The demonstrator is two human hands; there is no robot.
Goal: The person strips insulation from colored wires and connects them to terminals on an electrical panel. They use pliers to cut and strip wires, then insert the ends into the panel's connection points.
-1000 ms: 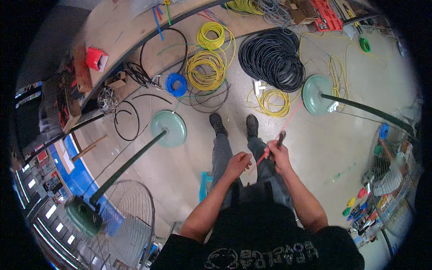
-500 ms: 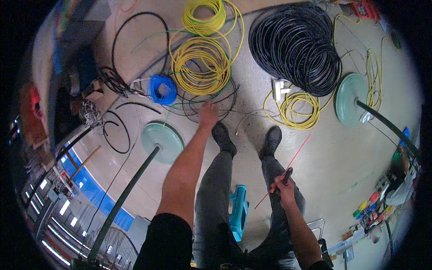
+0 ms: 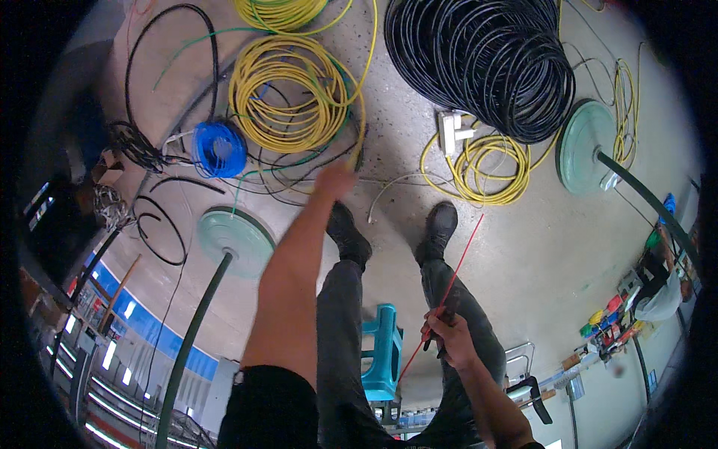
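Observation:
My left hand (image 3: 335,179) reaches forward over the floor, just beyond my left shoe. Motion blurs its fingers, so its grip is unclear. A yellow strand runs down close to it from the large yellow cable coil (image 3: 288,93). Dark loose cable loops (image 3: 299,179) lie beside and partly under that coil. At the height of my right knee, my right hand (image 3: 452,340) is closed around a dark-handled hand tool (image 3: 451,301) and a long, thin red wire (image 3: 465,254). The wire sticks out on both sides of the fist. The tool's exact kind is hidden by the fingers.
A large black cable coil (image 3: 479,67) and a smaller yellow coil (image 3: 493,168) lie ahead. Green round stand bases (image 3: 238,241) with dark poles flank me. A blue coil (image 3: 219,150) sits left. A teal plastic step stool (image 3: 383,352) stands between my legs.
The whole view has shifted, moving the floor items leftward. My left hand is now blurred, with a yellow strand close to it. My right hand has drawn slightly nearer, still holding the tool and red wire.

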